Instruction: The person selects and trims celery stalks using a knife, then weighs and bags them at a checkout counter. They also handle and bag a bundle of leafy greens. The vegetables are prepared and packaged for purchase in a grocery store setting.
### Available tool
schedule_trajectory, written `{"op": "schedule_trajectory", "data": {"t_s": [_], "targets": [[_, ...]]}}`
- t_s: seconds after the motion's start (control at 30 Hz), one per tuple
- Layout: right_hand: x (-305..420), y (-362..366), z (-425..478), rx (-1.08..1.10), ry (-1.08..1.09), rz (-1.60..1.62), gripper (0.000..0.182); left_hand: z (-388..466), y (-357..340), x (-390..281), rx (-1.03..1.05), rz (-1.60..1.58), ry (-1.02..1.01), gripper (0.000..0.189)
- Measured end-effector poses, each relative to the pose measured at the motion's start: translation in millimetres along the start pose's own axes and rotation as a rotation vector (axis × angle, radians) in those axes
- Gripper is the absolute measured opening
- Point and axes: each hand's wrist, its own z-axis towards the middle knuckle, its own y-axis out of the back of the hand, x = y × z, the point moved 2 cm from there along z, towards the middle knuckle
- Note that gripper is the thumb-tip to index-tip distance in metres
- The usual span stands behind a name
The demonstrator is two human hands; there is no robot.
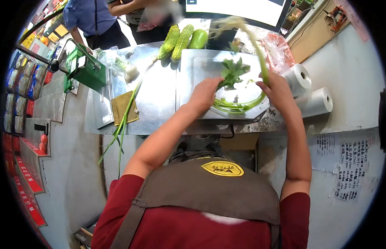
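Observation:
A bunch of leafy green celery [239, 106] is bent in a loop over the steel weighing plate [193, 67]. My left hand [206, 94] grips its leafy end, with the leaves spread on the plate beyond my fingers. My right hand [275, 88] holds the thick stalks at the right. From there the pale root end arches up and away, blurred. Left of the plate, a long green onion [130, 102] lies on the steel counter [158, 96], its green tips hanging over the front edge.
Two bitter melons [175, 43] and a green gourd [198, 39] lie behind the plate. A green tape sealer [85, 67], bagged vegetables [120, 63] and a brown cloth [124, 109] are leftward. Plastic bag rolls [315, 101] stand right; a monitor [236, 9] and two people [93, 18] are beyond.

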Motion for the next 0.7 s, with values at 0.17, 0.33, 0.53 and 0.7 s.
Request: {"op": "schedule_trajectory", "data": {"t_s": [0.17, 0.33, 0.53, 0.7], "targets": [[-22, -55, 47, 0.248, 0.056, -0.238, 0.032, -13, 24, 10, 0.1, -0.046, -0.076, 0.051], [-34, -124, 71, 0.282, 0.312, -0.478, 0.04, -21, 29, 10, -0.038, 0.05, -0.076, 0.056], [-54, -115, 73, 0.448, 0.169, -0.289, 0.059, -33, 28, 13, -0.267, 0.12, 0.044, 0.057], [-64, -99, 79, 0.413, -0.005, -0.202, 0.061, -36, 33, 12, -0.369, 0.159, 0.109, 0.054]]}}
